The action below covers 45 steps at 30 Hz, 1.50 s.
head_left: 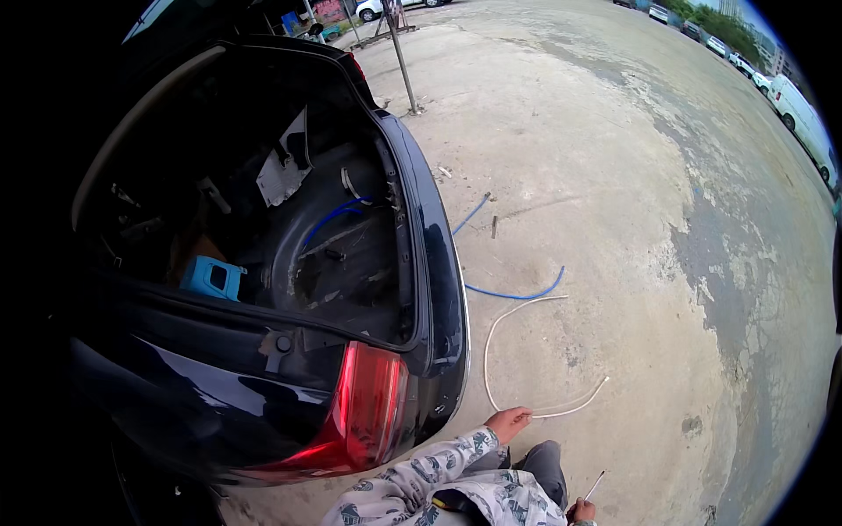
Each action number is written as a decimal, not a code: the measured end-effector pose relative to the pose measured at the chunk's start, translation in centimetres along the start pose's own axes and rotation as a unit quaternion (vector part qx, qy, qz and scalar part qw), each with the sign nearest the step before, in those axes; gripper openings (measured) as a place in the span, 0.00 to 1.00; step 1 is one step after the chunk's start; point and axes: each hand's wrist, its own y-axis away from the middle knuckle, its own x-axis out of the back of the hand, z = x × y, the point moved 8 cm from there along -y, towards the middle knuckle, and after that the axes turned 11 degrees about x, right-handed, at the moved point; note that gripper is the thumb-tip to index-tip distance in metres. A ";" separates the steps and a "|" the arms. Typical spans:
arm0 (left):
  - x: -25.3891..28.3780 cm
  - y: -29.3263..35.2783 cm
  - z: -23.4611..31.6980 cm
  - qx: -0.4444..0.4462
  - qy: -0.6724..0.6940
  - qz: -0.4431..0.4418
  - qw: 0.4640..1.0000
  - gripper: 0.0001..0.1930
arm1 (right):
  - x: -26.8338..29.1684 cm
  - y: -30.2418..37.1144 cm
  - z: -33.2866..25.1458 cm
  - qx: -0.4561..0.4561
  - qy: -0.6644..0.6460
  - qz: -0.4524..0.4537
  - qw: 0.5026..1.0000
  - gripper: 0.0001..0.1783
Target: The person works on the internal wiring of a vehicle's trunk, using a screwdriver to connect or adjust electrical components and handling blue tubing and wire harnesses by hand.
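My left hand (509,425) reaches to the ground beside the rear corner of a dark car (443,289). Its fingers are closed on a thin white hose (488,355), which curves away on both sides of the hand. Low in the picture, my right hand (581,511) is wrapped round a slim tool with a straight shaft (596,485). It looks like a screwdriver; the handle is hidden in the fist. Near the white hose lies a blue hose (517,295), one end curled up and part of it out of sight behind the bumper.
The open boot (338,289) holds a light blue box (212,277), another blue hose length (329,217) and a pale panel (285,167). The red tail light (373,412) stands close to my left arm. A metal post (402,66) rises from the concrete (605,210).
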 end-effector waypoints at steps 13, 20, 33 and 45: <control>27.6 -7.8 4.0 0.057 0.156 0.461 0.872 0.14 | -13.2 -39.6 -51.6 0.174 0.298 -0.262 0.901 0.32; 36.4 -3.1 0.9 0.107 0.270 0.654 0.698 0.16 | -41.6 -38.7 -80.7 0.311 0.306 -0.418 0.797 0.28; 50.8 6.2 -16.1 0.363 0.181 0.768 0.495 0.19 | -79.1 -6.6 -73.4 0.283 0.344 -0.754 0.482 0.21; 46.8 29.6 -32.4 0.758 -0.058 0.477 0.442 0.22 | -89.1 6.3 -47.4 0.223 0.400 -0.789 0.410 0.21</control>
